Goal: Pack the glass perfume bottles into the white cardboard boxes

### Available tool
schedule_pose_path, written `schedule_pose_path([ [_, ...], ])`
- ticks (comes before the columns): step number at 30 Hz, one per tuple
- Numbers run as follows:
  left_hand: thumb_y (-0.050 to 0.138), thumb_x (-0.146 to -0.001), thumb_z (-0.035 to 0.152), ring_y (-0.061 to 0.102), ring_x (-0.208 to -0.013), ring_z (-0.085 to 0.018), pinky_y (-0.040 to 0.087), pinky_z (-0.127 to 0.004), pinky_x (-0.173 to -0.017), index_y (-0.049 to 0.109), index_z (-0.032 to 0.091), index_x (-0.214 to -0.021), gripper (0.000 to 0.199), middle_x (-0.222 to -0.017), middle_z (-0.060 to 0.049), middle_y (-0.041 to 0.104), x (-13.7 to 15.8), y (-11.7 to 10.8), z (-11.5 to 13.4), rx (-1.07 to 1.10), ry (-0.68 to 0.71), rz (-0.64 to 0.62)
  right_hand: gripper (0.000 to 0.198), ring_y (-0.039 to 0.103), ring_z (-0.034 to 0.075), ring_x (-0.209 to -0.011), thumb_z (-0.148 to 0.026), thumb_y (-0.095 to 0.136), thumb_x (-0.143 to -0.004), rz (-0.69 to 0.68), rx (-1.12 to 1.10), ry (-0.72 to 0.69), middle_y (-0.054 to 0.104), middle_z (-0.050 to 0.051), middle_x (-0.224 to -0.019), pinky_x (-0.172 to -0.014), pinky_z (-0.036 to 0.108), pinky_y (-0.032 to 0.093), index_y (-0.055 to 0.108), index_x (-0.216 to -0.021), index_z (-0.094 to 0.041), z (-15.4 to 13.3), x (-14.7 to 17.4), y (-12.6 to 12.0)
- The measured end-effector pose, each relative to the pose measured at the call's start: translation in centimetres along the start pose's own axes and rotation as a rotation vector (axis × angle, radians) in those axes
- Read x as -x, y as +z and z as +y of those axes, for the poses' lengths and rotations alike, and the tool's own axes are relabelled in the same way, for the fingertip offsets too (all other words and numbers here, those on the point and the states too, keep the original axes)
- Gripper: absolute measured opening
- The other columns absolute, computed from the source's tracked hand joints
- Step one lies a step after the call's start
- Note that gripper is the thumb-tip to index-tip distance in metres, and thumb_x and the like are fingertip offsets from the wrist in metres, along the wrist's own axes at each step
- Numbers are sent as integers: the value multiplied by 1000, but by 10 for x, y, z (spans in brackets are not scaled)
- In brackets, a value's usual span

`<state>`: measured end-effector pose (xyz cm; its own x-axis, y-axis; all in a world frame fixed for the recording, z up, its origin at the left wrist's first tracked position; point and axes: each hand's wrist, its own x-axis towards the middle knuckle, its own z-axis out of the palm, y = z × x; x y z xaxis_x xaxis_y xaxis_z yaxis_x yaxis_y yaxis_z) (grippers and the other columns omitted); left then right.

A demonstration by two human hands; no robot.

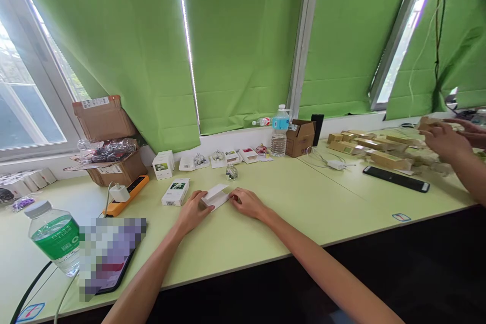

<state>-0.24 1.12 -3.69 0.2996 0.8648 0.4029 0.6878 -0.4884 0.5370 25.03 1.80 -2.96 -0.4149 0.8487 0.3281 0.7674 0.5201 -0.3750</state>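
Observation:
Between my two hands a small white cardboard box [215, 196] lies on the table with a flap standing up. My left hand [193, 211] is closed around its left side, thumb along the front. At its right edge, the fingers of my right hand [245, 202] pinch the card. A printed white box [176, 192] lies just left of my left hand. Beyond my hands sits a clear, shiny round ornament [231, 172]. Farther back, a row of small white boxes [248, 155] stands with more glassy ornaments [217, 155] among them.
At left are a green-labelled bottle [56, 235], a phone [114, 268], an orange power strip [127, 196] and an open carton [114, 167]. A large water bottle [279, 134] and brown box [299, 137] stand at the back. At right, a co-worker's hands [446, 139] are near tan boxes [387, 159].

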Motion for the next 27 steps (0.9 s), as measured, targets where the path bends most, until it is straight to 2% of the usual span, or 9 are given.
schedule_pose_path([
  [14,59,-78,43,55,-113,-24,41,-35,-97,62,26,-112,37,-121,-6,58,-1,-1,0,-17,19,-19,19,59,18,-81,-27,50,-89,3,44,2,66,6,-91,-73,26,38,67,-91,-19,3,-2,1],
  [22,64,-72,55,52,-116,-25,41,-35,-96,57,26,-117,54,-126,-6,55,2,0,4,-14,6,-26,20,59,17,-78,-29,50,-90,9,34,-9,66,5,-90,-72,26,39,67,-94,-19,2,-1,0],
  [27,53,-80,56,56,-108,-23,43,-35,-90,55,27,-114,45,-122,-5,57,2,3,4,-20,-1,-21,23,60,17,-80,-35,49,-90,9,12,-36,67,4,-91,-73,26,40,67,-96,-21,-1,0,-1],
])
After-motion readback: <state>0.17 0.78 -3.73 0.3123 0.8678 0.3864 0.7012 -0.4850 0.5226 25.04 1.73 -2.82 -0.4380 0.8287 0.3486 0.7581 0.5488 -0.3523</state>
